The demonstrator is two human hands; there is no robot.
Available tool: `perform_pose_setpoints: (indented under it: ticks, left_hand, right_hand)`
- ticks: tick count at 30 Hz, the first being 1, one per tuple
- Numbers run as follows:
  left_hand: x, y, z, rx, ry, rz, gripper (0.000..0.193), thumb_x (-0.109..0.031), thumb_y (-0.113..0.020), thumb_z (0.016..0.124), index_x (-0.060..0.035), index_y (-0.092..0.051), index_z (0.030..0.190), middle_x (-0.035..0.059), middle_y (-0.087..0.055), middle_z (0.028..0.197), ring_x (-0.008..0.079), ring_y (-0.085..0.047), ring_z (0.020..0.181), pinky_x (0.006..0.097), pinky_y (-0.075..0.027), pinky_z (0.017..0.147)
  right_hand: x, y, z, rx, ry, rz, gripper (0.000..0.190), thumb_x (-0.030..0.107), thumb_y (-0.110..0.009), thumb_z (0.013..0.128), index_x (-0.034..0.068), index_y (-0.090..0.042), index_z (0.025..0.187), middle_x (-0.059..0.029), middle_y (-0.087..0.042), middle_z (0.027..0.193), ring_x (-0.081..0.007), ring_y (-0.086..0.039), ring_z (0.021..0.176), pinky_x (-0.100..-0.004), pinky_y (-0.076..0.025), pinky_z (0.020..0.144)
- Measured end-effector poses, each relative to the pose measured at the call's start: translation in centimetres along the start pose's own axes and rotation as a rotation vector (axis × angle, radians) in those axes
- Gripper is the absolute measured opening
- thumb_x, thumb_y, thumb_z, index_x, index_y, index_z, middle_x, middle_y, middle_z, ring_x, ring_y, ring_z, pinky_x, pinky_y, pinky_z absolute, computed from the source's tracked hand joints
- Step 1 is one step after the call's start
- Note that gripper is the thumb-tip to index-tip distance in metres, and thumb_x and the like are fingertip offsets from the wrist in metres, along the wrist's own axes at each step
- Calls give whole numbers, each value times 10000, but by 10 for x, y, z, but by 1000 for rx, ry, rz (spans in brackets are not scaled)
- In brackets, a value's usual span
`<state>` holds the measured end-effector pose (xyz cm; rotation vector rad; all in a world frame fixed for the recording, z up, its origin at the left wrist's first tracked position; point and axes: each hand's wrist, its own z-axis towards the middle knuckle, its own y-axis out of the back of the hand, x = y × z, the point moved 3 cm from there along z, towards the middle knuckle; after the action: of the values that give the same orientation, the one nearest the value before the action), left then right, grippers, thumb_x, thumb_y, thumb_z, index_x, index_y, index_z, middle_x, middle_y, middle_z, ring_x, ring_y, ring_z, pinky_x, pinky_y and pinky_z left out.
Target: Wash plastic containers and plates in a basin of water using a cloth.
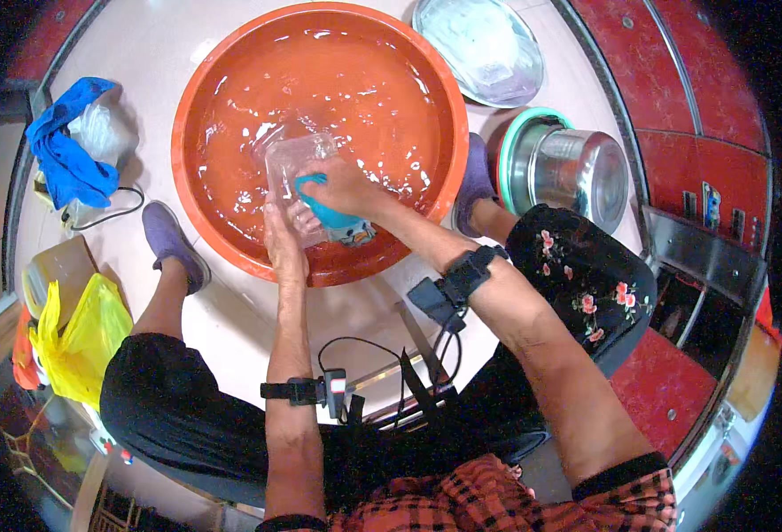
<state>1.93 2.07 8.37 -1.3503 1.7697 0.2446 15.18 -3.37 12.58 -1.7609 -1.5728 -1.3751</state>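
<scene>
A large orange plastic basin [404,73] holding water stands on the floor in front of me. Over its near part, my left hand [286,243] grips a clear rectangular plastic container [284,159] by its left side and lower end. Bunched in my right hand [341,189] is a blue cloth [331,216] with a printed part hanging down; the hand presses it against the container. Some fingers of the left hand show through the clear plastic. Both forearms wear black straps with small devices and cables.
Right of the basin are a metal lid [487,50], a steel pot [577,176] on its side and a green-rimmed basin [514,156]. At the left lie a blue towel [75,153], a clear plastic bag [104,130] and a yellow plastic bag [85,346]. My feet flank the orange basin.
</scene>
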Motion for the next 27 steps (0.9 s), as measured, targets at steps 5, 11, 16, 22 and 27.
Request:
perform_pose_setpoints:
  ticks: [5, 11, 16, 22, 27]
  left_hand:
    - [-5, 28, 20, -43, -286, 287, 517, -442, -388, 915, -35, -434, 1230, 95, -539, 1047, 184, -541, 878, 304, -465, 746]
    - [-33, -5, 1, -126, -278, 520, 413, -224, -423, 915, -26, -405, 1278, 112, -579, 1032, 187, -547, 910, 294, -450, 796]
    - [-44, 5, 14, -97, -421, 498, 429, -83, -460, 886, -29, -355, 1299, 70, -586, 876, 101, -566, 716, 223, -490, 590]
    - [-44, 11, 11, -121, -279, 77, 462, -117, -492, 886, -43, -328, 1312, 106, -585, 917, 158, -591, 745, 272, -515, 634]
    - [-36, 5, 15, -76, -281, -272, 454, -129, -483, 884, -47, -326, 1302, 147, -556, 1016, 225, -573, 867, 347, -510, 705]
  right_hand:
    - [22, -48, 3, -111, 165, -184, 306, 229, -502, 781, 50, -598, 1011, -190, -613, 933, -345, -590, 847, -412, -465, 779]
    - [-5, -35, -6, 275, 108, -318, 296, 246, -525, 766, 118, -602, 1022, -143, -616, 948, -323, -577, 901, -429, -452, 792]
    - [-24, -2, -22, 21, 85, -576, 260, 237, -564, 751, 203, -621, 1002, -71, -629, 910, -286, -585, 877, -413, -457, 778]
    - [-28, 14, -27, -478, 125, -573, 172, 262, -571, 780, 150, -633, 895, -107, -620, 912, -301, -590, 874, -415, -466, 761]
    - [-15, 10, -15, -259, 238, -30, 229, 266, -540, 830, 55, -601, 891, -104, -624, 778, -265, -603, 709, -362, -473, 641]
